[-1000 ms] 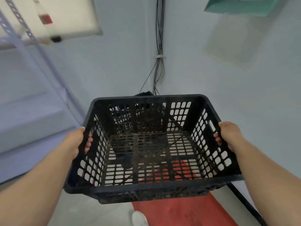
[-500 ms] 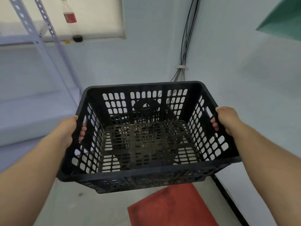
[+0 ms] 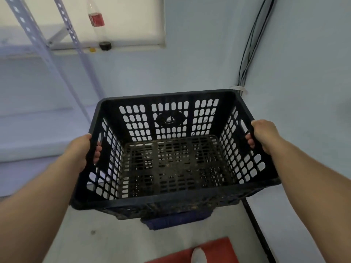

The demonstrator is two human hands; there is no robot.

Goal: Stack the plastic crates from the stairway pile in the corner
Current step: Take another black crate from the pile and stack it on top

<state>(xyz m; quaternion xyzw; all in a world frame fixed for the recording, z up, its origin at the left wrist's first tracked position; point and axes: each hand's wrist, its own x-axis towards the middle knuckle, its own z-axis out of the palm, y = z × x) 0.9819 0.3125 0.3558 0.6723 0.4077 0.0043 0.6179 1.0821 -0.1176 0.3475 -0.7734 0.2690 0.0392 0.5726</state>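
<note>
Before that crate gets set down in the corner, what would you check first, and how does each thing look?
1. Left hand through the handle slot: ok.
2. Right hand through the opposite slot: ok.
3. Black crate empty: ok, only dirt on its floor.
4. Crate level: roughly ok.
5. Blue crate underneath lined up: cannot tell, mostly hidden.
6. Cables in the corner clear of the crate: ok.
</note>
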